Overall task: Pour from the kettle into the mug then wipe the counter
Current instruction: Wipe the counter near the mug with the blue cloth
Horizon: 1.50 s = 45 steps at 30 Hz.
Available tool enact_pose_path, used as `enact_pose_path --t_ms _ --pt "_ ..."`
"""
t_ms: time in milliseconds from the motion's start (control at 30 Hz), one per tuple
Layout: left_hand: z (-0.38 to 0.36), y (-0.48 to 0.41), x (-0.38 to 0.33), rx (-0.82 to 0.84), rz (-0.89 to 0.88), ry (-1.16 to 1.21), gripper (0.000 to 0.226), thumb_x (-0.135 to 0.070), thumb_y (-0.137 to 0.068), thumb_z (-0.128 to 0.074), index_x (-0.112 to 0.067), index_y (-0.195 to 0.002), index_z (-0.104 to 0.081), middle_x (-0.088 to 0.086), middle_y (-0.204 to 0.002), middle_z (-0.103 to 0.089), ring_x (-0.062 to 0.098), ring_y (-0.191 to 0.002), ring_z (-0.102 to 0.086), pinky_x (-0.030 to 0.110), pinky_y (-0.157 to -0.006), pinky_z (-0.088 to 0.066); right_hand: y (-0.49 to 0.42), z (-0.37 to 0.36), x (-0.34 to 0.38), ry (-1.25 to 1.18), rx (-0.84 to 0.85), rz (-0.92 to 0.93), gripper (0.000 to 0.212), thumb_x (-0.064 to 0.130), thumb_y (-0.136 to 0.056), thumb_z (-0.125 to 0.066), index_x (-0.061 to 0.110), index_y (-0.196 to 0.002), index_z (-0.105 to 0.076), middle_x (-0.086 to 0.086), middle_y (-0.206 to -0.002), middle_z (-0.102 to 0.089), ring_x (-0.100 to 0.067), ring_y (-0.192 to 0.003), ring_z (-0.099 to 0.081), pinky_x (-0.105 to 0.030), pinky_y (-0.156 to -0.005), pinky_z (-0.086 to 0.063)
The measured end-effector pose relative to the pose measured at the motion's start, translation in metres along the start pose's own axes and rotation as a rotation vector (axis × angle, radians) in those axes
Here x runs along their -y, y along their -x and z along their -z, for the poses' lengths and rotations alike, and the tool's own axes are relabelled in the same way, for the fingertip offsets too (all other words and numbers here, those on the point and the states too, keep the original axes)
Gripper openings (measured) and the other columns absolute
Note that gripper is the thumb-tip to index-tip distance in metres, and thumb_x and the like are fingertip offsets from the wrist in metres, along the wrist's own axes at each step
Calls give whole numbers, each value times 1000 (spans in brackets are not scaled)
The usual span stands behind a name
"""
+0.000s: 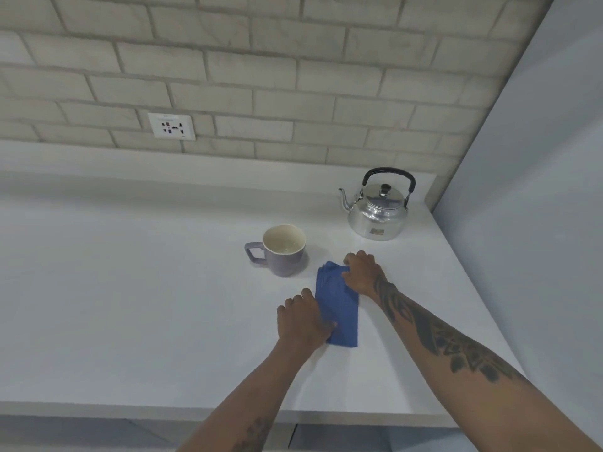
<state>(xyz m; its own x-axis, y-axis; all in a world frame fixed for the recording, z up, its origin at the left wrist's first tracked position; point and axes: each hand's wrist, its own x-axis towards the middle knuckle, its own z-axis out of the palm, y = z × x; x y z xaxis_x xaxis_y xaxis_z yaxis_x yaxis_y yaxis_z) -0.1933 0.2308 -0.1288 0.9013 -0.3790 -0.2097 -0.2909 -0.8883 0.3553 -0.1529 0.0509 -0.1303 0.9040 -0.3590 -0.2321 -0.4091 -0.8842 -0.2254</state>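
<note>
A folded blue cloth (339,309) lies flat on the white counter (130,305), just right of a purple mug (282,251). The mug stands upright with its handle to the left and a little liquid in its pale inside. My left hand (303,318) grips the cloth's near left edge. My right hand (362,272) pinches its far right corner. A shiny metal kettle (378,213) with a black handle stands upright at the back right, spout pointing left, apart from both hands.
A brick-pattern wall with a white power socket (171,126) runs along the back. A plain grey wall (538,190) bounds the counter on the right. The counter's front edge (228,411) lies close below my forearms.
</note>
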Motion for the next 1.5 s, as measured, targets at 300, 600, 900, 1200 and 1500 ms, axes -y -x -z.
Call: enact_pose_path --t_ms 300,600,900,1200,1500 --pt "0 -7 -1 153 133 202 45 -41 -77 -69 -11 -108 -55 1 -98 -59 23 -91 -62 29 -69 -42 -10 14 6 -180 52 10 27 -5 -73 -47 9 -52 -36 -8 -68 -47 -24 -75 -49 -22 -49 -28" --pt "4 -4 13 74 120 475 29 -26 -79 -71 -15 -87 -46 3 -94 -56 20 -79 -53 29 -65 -41 22 79 33 -284 20 85 10 -3 -72 -54 6 -69 -54 -13 -76 -59 -23 -71 -54 -30 -59 -39" --pt "53 11 69 -19 129 802 32 -24 -72 -82 -16 -91 -58 -1 -92 -62 20 -85 -59 28 -69 -47 62 137 115 -332 -1 308 23 1 -70 -71 7 -92 -71 3 -76 -63 -15 -78 -57 -25 -62 -46" --pt "94 43 179 -161 352 1048 26 -16 -76 -81 -2 -91 -64 10 -95 -69 25 -82 -66 39 -80 -60 52 117 246 -314 102 509 22 -1 -73 -70 4 -94 -75 -6 -91 -68 -17 -83 -59 -22 -61 -47" --pt "105 65 257 -224 570 1159 36 -13 -76 -82 2 -103 -64 11 -102 -70 26 -76 -70 31 -66 -61 30 56 319 -376 211 445 6 -4 -77 -65 1 -80 -66 -12 -90 -65 -28 -83 -65 -35 -65 -61"
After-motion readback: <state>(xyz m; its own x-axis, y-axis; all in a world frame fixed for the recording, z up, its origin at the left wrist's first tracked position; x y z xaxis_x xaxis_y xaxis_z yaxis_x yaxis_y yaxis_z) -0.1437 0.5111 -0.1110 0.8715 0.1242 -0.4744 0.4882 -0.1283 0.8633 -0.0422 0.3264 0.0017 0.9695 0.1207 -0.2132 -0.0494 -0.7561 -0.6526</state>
